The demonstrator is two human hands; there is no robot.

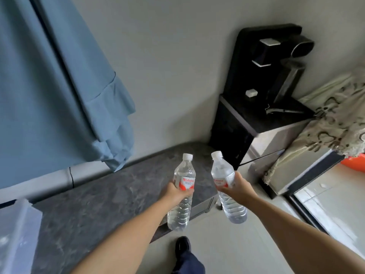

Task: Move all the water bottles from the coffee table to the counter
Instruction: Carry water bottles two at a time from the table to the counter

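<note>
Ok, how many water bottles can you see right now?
2. One bottle is held in the left hand over the dark counter; the other bottle is in the right hand, over the floor. Others may be out of view.

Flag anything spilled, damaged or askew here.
Nothing spilled or damaged. Both bottles are capped; the left hand holds its bottle near upright, while the right hand holds its bottle tilted.

left hand (174,191) gripping bottle (182,194), right hand (236,187) gripping second bottle (227,186)
</note>
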